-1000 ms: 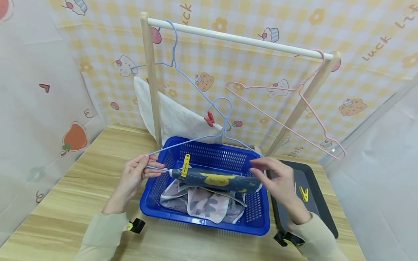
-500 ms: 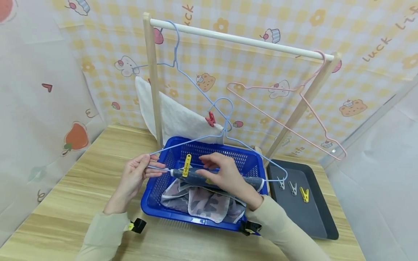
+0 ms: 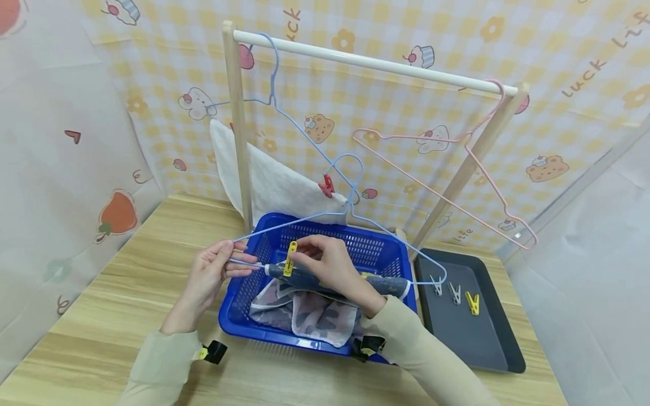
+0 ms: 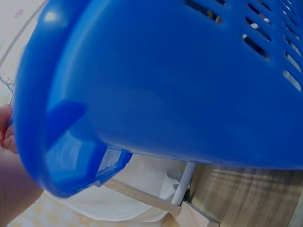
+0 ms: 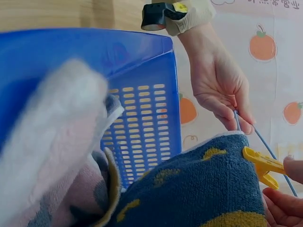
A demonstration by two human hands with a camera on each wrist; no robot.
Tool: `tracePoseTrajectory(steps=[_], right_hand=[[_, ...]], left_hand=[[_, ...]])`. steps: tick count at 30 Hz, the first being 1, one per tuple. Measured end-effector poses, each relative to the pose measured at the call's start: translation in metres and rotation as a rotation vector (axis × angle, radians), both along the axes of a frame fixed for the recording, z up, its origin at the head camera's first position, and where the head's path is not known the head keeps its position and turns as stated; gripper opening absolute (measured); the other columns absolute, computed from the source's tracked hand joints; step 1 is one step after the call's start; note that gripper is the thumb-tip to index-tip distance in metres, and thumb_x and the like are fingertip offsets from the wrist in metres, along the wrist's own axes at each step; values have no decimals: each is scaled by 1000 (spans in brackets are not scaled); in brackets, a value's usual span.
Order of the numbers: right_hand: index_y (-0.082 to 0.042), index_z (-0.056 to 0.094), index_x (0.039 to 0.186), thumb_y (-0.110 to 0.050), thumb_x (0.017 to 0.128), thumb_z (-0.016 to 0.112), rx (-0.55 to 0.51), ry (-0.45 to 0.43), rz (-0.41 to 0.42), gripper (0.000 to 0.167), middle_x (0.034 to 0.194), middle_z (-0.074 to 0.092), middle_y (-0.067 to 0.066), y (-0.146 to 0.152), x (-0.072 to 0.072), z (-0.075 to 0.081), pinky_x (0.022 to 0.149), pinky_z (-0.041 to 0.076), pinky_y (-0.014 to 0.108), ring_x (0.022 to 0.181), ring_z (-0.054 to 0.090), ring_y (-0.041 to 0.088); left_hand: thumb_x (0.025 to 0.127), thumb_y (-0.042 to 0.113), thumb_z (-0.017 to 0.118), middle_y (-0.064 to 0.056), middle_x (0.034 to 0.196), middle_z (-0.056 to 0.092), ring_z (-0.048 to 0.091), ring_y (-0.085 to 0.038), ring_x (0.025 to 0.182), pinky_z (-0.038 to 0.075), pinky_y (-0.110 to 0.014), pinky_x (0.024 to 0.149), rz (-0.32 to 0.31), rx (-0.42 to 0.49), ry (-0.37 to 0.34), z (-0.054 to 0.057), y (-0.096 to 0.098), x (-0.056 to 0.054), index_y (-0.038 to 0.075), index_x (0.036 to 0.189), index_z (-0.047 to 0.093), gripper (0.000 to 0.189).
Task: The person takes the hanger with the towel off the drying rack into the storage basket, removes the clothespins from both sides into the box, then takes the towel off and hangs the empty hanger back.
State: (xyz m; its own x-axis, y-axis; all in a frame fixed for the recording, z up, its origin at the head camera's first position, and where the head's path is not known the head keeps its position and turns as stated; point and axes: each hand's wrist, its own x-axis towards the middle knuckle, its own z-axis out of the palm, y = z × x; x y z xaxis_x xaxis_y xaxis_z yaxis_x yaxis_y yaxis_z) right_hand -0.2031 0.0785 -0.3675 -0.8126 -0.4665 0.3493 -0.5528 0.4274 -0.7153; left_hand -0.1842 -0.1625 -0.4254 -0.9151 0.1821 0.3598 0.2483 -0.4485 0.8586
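My left hand grips one end of a blue wire hanger, seen from the side in the right wrist view. Over the hanger's lower bar drapes a dark blue towel with yellow patches and white edging. A yellow clothespin bites the towel near its left end. The fingertips of my right hand pinch that clothespin's upper end. Beneath lies a pink and grey patterned cloth in the blue basket. In the left wrist view the basket wall hides most of my left hand.
A rack with a white bar carries another blue hanger with a white cloth held by a red clothespin. A pink hanger hangs at right. A dark tray holds two grey clothespins and a yellow clothespin.
My right hand has moved left from the towel's right end, across the towel, to the yellow clothespin on it. My left hand keeps its grip on the hanger, nearly still.
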Motion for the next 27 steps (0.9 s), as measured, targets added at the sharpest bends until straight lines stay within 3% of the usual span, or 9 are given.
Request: tracePoseTrajectory(steps=[10,14,20,27], right_hand=[[-1,68,87,-9,82,73,-159,34,-26,10,78,69,7,-3,0,-2,57,54,21,63,62,11],[-1,69,87,-8,83,72,-238,44,-58,9,78,68,8,1,1,5,56,54,22,63,63,13],[-2,68,89,-8,84,71,-232,29,-92,9,81,69,7,28,7,24,60,56,25,67,64,14],[3,66,87,-5,82,72,-220,-36,-196,11,78,69,12,74,18,36,57,56,24,65,65,11]], left_hand=[[103,14,34,-7,87,72,70,-16,78,57,-28,68,4,9,2,1,1,-1,9,97,66,33],[103,13,34,-7,87,72,70,-17,77,57,-28,67,6,26,12,0,1,-2,9,97,66,32],[103,12,34,-9,87,72,70,-18,77,57,-29,67,-7,55,20,-2,0,-2,5,97,65,33],[103,11,33,-10,86,72,70,-19,77,57,-28,67,12,62,19,-3,-2,-3,2,97,64,33]])
